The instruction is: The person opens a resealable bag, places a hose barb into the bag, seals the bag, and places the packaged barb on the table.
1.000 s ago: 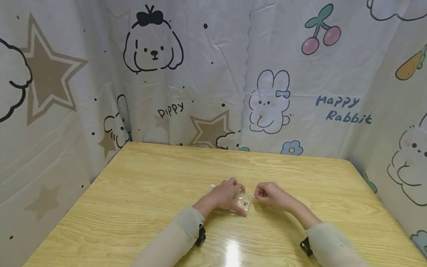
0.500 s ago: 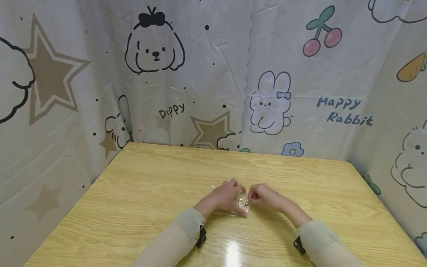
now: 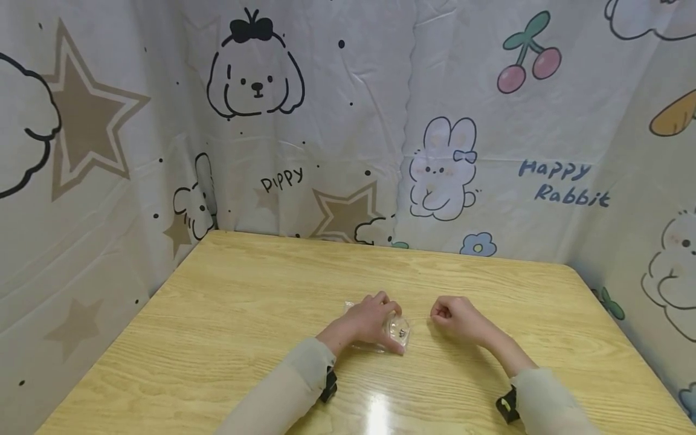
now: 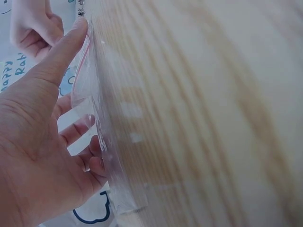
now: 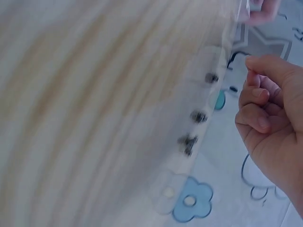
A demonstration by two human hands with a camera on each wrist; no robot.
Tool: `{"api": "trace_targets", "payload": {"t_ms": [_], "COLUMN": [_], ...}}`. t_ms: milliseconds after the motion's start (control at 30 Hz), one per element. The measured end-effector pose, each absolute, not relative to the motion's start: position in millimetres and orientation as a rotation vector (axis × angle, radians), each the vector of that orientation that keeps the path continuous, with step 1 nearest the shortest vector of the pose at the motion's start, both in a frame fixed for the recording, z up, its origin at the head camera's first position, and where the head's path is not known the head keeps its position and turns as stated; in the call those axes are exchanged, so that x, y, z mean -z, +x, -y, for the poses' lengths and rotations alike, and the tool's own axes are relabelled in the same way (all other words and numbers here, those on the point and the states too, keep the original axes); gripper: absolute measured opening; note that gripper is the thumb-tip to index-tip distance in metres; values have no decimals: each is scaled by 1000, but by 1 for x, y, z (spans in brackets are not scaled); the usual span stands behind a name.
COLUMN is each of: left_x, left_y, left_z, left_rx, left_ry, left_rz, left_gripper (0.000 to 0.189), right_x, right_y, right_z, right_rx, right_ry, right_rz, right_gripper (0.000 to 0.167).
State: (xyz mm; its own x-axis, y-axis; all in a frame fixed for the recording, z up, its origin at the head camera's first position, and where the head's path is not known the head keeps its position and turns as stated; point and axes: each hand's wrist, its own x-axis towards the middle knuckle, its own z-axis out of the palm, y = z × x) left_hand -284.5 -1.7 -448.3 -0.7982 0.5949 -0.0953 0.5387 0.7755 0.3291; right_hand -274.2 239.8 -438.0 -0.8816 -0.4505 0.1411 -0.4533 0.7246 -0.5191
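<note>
A clear zip bag (image 3: 399, 326) lies on the wooden table, with small dark pieces showing near its mouth. My left hand (image 3: 370, 320) holds this bag, thumb on the near edge and fingers on the far one. In the left wrist view, a pink-red seal line runs along the bag (image 4: 85, 90) beside the thumb. To the right of the bag my right hand (image 3: 457, 317) hovers with curled fingers, thumb close to the index finger. Nothing shows between them in the right wrist view. Beside that hand, several small dark metallic pieces (image 5: 199, 117) lie on the tabletop.
The light wooden table (image 3: 261, 290) reaches back to a printed cloth curtain (image 3: 337, 121) that hangs on the far side and both flanks. Each forearm wears a dark wrist mount (image 3: 507, 405) below a pale sleeve.
The right hand went left to the bag's mouth, then drew back to the right. A tiny shiny thing at its fingertips a second ago no longer shows. The left hand stays on the bag.
</note>
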Motion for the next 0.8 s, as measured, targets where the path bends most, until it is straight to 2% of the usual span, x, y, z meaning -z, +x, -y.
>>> {"api": "trace_targets", "payload": {"t_ms": [200, 800], "left_x": [445, 448], "left_y": [-285, -285], "left_z": [2, 3], "left_rx": [-424, -438], "left_ry": [905, 908], "left_rz": [-2769, -2764], "left_gripper": [78, 78], "right_x": [439, 441], "right_y": [-272, -273], "right_z": [-259, -261], "right_rx": [-875, -715], "right_ry": [675, 826], "right_rz": [2958, 2945], "right_gripper": [8, 9]}}
